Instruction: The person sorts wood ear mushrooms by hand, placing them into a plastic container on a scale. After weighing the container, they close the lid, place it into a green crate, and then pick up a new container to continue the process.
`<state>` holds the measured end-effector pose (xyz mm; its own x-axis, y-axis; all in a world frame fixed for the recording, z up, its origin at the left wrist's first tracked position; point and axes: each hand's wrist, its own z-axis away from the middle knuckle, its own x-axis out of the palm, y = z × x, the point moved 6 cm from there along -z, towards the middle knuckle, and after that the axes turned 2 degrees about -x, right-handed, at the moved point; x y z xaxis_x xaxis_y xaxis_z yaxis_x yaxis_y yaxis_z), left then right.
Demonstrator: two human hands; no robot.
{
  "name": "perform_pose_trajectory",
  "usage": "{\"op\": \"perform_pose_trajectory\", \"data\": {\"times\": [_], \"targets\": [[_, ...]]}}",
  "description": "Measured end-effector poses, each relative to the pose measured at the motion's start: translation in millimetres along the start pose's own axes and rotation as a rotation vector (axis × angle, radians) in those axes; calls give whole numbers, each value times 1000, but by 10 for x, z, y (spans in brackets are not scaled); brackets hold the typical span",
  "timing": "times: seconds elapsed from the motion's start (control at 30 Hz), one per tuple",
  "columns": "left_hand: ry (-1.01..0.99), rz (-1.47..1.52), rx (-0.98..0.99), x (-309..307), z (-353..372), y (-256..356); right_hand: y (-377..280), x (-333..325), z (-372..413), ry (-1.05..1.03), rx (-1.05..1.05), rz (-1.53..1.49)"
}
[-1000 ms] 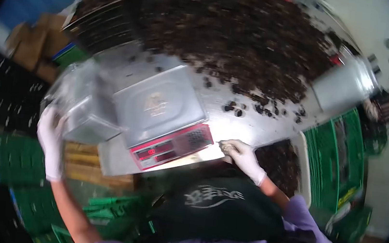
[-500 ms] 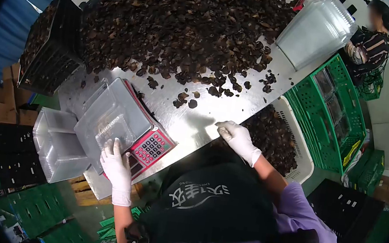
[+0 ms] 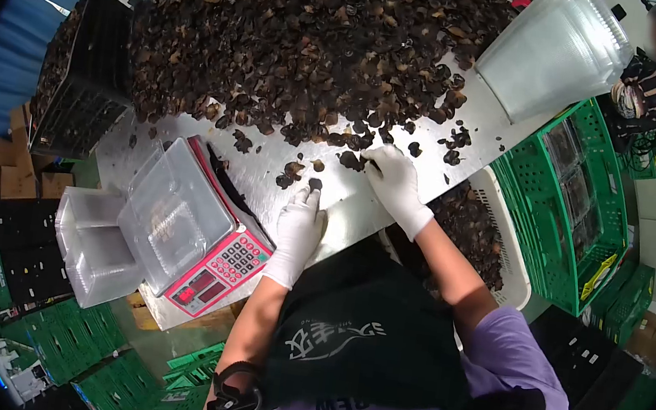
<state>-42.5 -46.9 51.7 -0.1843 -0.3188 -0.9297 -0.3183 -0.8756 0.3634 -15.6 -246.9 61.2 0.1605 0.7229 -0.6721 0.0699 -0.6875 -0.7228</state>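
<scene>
My right hand (image 3: pixel 396 182), in a white glove, is pinched at the edge of a dark wood ear mushroom (image 3: pixel 351 161) on the metal table (image 3: pixel 352 208). Closer to me, my white-gloved left hand (image 3: pixel 298 230) rests low over the table with its fingers stretched forward. Its fingertips are right at a small mushroom piece (image 3: pixel 315 184), and another loose clump (image 3: pixel 290 174) lies just beyond. To the left stands a red digital scale (image 3: pixel 223 270) with a clear plastic tray (image 3: pixel 175 215) on its platform. Past both hands spreads a large mushroom pile (image 3: pixel 305 55).
Stacked clear containers (image 3: pixel 93 250) are at the left, beside the scale. More clear tubs (image 3: pixel 555 57) stand back right. A white basket (image 3: pixel 514 252) of mushrooms and green crates (image 3: pixel 541 207) border the right side. A black crate (image 3: pixel 85 85) sits back left. Another person (image 3: pixel 649 89) is at far right.
My left hand has left the tray on the scale and moved right over the table. My right hand has reached forward to a mushroom piece. The scale's red display now shows.
</scene>
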Motion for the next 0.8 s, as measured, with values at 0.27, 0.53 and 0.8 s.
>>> {"op": "perform_pose_trajectory", "data": {"times": [0.27,0.53,0.8], "targets": [[199,-32,115,-239,-681,142,94,341,-495,67,-50,436],[34,-191,-25,458,-1436,-16,513,-266,101,200,274,-445],[-50,1280,-253,100,-1190,113,878,-266,286,65,517,-1649]]}}
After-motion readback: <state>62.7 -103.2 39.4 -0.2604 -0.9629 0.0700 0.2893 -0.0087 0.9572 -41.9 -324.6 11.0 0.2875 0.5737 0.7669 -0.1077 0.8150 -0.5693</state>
